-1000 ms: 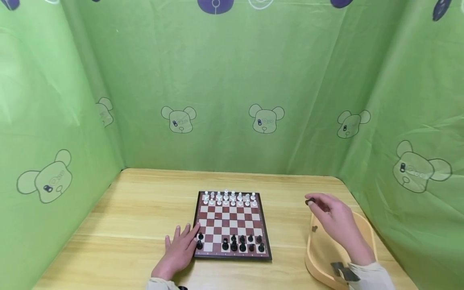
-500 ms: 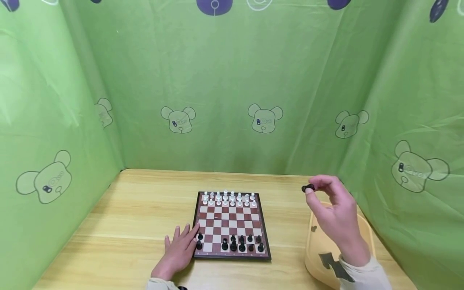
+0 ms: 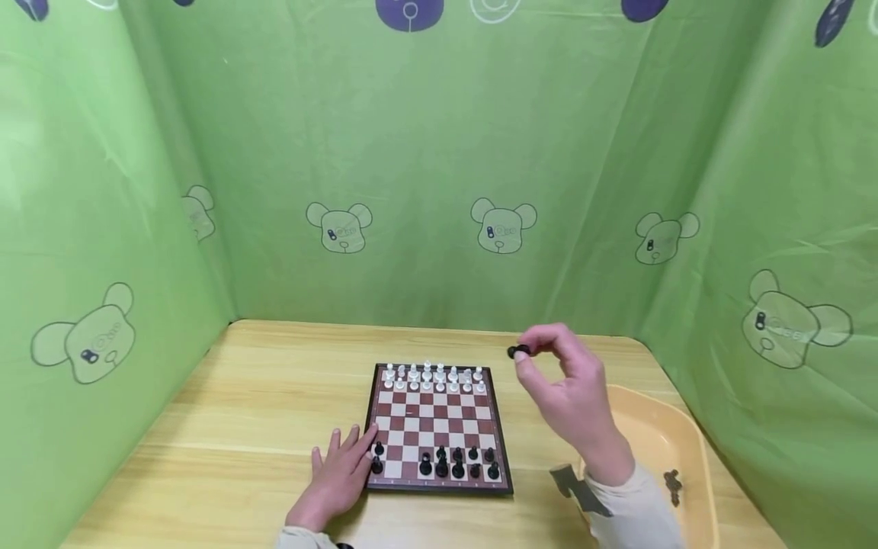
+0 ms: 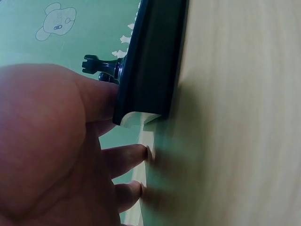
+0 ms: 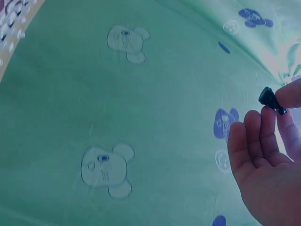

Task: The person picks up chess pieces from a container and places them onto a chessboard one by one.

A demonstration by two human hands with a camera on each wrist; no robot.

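Note:
A chessboard lies on the table, white chess pieces in two rows along its far side. Black chess pieces stand along the near side, with gaps towards the left. My left hand lies on the table with fingers spread, the index finger touching the board's left edge. In the left wrist view, a black rook stands close by that hand. Right of the board and above the table, my right hand pinches a small black chess piece between thumb and fingers; its kind is partly hidden.
A yellow-orange tray stands at the right, partly behind the right forearm. Inside it lie dark chess pieces. A dark patch shows by the right sleeve. Green curtains with bear prints enclose the table.
My right hand has risen from over the tray and moved left towards the board with the black chess piece. The left hand and the pieces on the board have stayed put.

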